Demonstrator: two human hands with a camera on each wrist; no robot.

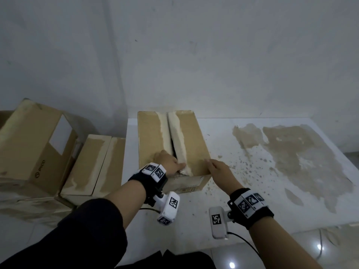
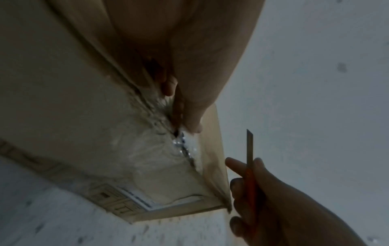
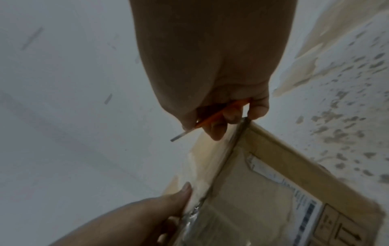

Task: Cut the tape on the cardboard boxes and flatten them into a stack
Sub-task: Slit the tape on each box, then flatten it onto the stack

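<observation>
A brown cardboard box (image 1: 153, 136) lies on the white table, its top seam split open along the middle. My left hand (image 1: 168, 164) is at the near end of the seam; its fingers (image 2: 168, 84) reach into the gap and its thumb (image 3: 181, 194) lies on the flap, gripping the flap's edge. Crumpled clear tape (image 2: 185, 146) clings to the seam end. My right hand (image 1: 219, 169) is at the box's near right corner and holds an orange utility knife (image 3: 212, 119). Its blade (image 2: 250, 146) is extended and clear of the cardboard.
Two more cardboard boxes, a large one (image 1: 33, 148) and a smaller one (image 1: 93, 164), stand to the left of the table. The table (image 1: 252, 200) carries brown torn-paper patches (image 1: 301, 152) on its right half. A grey wall rises right behind the box.
</observation>
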